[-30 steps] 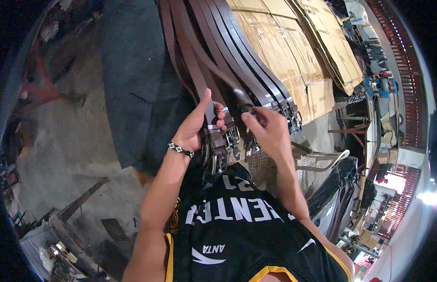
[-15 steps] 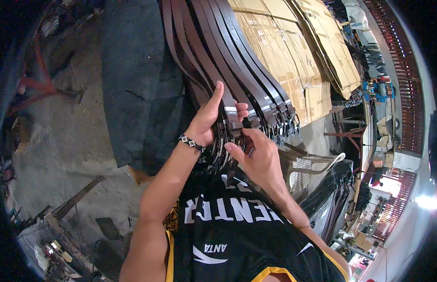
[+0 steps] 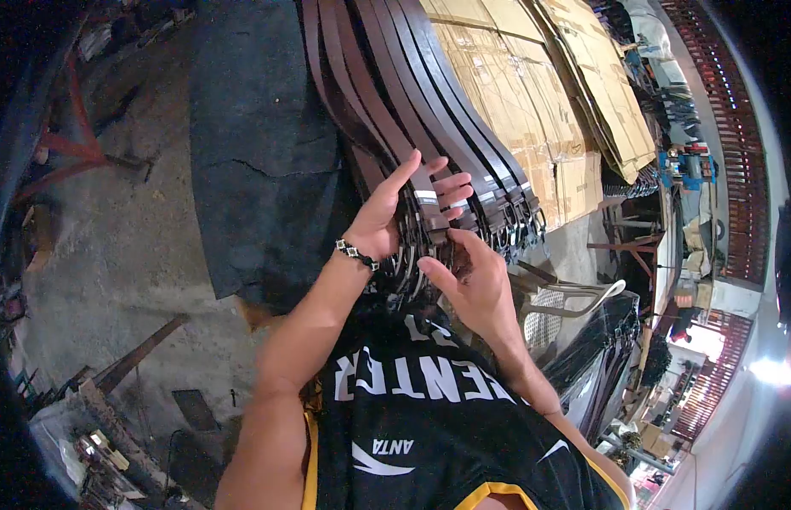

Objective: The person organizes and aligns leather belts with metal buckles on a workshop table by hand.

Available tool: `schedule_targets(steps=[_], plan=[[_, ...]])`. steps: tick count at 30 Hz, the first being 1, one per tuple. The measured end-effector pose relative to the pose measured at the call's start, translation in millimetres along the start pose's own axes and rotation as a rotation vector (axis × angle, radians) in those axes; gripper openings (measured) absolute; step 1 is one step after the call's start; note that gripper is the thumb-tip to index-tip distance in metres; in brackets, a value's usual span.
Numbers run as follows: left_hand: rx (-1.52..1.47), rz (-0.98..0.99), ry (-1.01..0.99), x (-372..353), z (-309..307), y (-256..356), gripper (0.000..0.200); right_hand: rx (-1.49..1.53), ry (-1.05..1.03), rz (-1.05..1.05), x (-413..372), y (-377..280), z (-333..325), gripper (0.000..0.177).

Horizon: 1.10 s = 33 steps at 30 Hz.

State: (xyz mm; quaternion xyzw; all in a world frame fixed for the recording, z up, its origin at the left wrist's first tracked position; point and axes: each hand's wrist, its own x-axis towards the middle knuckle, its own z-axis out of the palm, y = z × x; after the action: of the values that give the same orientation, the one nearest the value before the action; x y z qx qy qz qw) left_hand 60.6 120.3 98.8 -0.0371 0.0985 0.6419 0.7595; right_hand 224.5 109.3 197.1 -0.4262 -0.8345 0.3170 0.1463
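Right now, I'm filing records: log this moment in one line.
left hand: spread at belts; right hand: at buckles; cardboard: beside belts

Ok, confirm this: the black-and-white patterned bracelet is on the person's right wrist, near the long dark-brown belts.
Wrong wrist: the head view shows the black-and-white patterned bracelet on the person's left wrist, near the long dark-brown belts.

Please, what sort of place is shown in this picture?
Probably a belt workshop or storeroom: many brown belts with metal buckles lie side by side, cardboard lies next to them, and the floor looks like bare concrete.
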Motion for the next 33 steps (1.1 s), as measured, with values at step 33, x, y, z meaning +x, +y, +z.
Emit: schedule_targets(steps=[33], plan=[[0.019,-0.098,-0.133,-45,-16,48,0.043,0.364,-0.351,0.299,21,26,-3,0.049]])
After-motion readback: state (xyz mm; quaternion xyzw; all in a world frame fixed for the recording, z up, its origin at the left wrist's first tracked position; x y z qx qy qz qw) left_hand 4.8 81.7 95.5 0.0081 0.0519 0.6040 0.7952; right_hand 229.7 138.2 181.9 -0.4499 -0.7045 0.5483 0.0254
